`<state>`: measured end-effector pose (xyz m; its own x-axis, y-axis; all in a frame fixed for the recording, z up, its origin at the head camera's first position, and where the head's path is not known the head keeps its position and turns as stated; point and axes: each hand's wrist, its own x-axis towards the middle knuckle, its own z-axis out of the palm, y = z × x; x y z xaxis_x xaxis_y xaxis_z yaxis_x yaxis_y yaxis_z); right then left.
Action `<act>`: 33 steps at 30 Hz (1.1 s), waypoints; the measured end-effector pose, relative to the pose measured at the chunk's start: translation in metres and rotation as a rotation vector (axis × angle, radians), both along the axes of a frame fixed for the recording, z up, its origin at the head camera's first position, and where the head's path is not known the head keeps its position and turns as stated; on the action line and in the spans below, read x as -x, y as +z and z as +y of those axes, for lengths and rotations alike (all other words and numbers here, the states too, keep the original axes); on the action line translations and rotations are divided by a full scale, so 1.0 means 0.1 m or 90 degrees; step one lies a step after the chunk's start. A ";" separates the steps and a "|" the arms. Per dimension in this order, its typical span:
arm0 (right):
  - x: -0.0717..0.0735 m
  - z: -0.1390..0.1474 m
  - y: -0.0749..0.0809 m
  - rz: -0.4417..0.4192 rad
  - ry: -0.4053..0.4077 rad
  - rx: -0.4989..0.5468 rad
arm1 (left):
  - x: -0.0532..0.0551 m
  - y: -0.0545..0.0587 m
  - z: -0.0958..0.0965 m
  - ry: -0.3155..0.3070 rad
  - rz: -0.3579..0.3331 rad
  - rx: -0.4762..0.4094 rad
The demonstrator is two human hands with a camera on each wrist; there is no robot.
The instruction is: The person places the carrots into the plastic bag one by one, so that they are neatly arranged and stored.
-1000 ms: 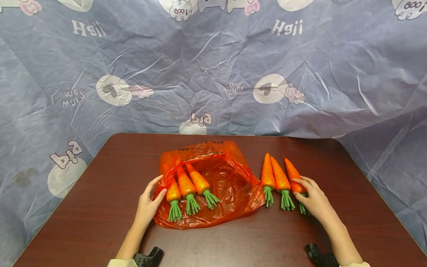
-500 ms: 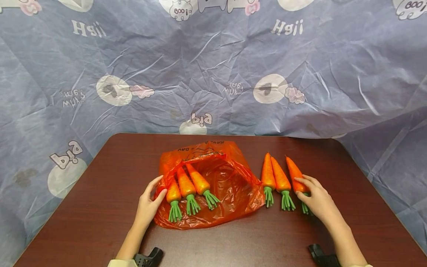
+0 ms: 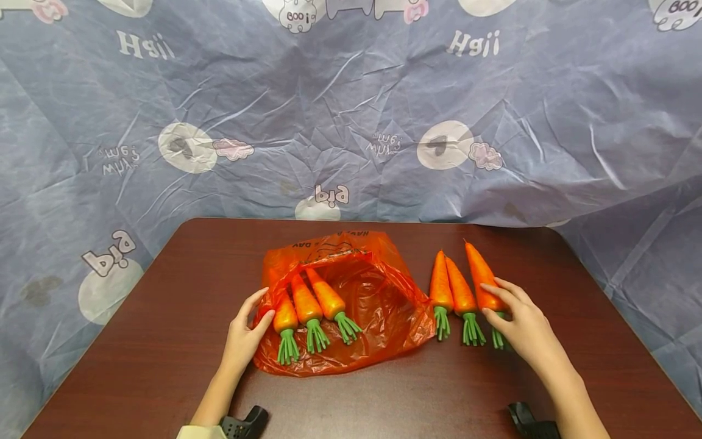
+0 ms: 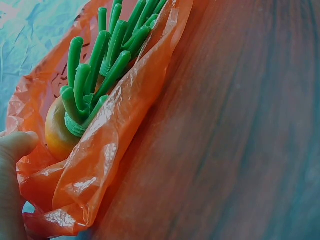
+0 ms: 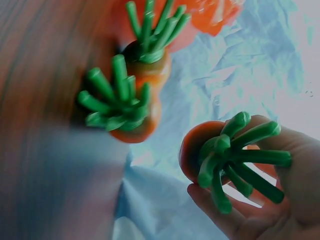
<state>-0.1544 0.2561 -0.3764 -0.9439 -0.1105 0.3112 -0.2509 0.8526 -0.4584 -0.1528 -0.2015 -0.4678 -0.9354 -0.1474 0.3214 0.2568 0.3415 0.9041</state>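
Observation:
An orange plastic bag (image 3: 378, 305) lies with its mouth toward me, and three carrots (image 3: 307, 305) with green stalks rest inside it. My left hand (image 3: 244, 335) grips the bag's left rim, thumb on the near side; the fingers behind the plastic are hidden in the left wrist view. On the right, my right hand (image 3: 523, 320) holds a carrot (image 3: 482, 277) near its stalk end between thumb and fingers. In the right wrist view this held carrot (image 5: 197, 150) hangs apart from the table, its green stalks toward the camera.
Two more carrots (image 3: 460, 289) lie side by side between the bag and my right hand, the left one touching the bag's right edge. Behind the brown table (image 3: 181, 341) hangs a wrinkled blue-grey cloth (image 3: 340, 110) with printed drawings.
The carrot in my right hand has risen from the table and moved slightly away from me. My left hand and the bag stay in place.

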 end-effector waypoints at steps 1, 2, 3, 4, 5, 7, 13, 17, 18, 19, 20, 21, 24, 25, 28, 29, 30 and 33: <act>-0.02 -0.02 0.02 0.002 0.003 0.003 | 0.01 -0.03 -0.01 0.001 -0.001 -0.001; -0.03 -0.04 0.05 0.003 0.007 0.005 | 0.02 -0.03 -0.01 0.001 -0.002 0.001; -0.05 -0.06 0.07 0.007 0.013 0.006 | 0.02 -0.03 -0.01 0.002 -0.003 0.003; -0.06 -0.07 0.08 0.012 0.018 0.004 | 0.02 -0.03 -0.01 0.002 -0.004 0.004; -0.08 -0.09 0.10 0.019 0.024 0.001 | 0.01 -0.02 -0.01 0.003 -0.005 0.003; -0.11 -0.12 0.12 0.032 0.033 -0.004 | 0.00 0.02 0.01 0.002 -0.008 0.001; -0.18 -0.18 0.20 0.042 0.043 -0.007 | -0.08 0.22 0.08 0.004 -0.015 0.000; -0.23 -0.22 0.26 0.035 0.055 -0.003 | -0.11 0.27 0.10 0.009 -0.021 0.002; -0.24 -0.23 0.27 0.036 0.059 -0.004 | -0.12 0.28 0.11 0.009 -0.023 0.003; -0.25 -0.24 0.28 0.039 0.061 -0.006 | -0.12 0.28 0.10 0.009 -0.024 0.003; -0.26 -0.25 0.30 0.045 0.064 -0.011 | -0.12 0.28 0.10 0.009 -0.025 0.002; -0.27 -0.26 0.30 0.051 0.066 -0.017 | -0.12 0.28 0.10 0.009 -0.027 0.001; -0.30 -0.30 0.33 0.072 0.077 -0.019 | -0.11 0.27 0.09 0.008 -0.033 -0.002; -0.31 -0.31 0.33 0.079 0.079 -0.021 | -0.11 0.26 0.09 0.007 -0.035 -0.004; -0.34 -0.33 0.34 0.093 0.088 -0.017 | -0.11 0.26 0.09 0.006 -0.038 -0.006; -0.34 -0.33 0.35 0.095 0.088 -0.017 | -0.11 0.26 0.09 0.005 -0.039 -0.006; -0.35 -0.34 0.36 0.097 0.091 -0.014 | -0.11 0.26 0.09 0.005 -0.039 -0.004; -0.39 -0.37 0.37 0.103 0.098 0.002 | -0.11 0.26 0.09 0.006 -0.039 -0.002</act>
<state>-0.1157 0.2191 -0.3394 -0.8537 -0.2487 0.4575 -0.4489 0.7968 -0.4044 -0.1420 -0.1925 -0.4413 -0.9519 -0.1578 0.2626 0.1970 0.3410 0.9192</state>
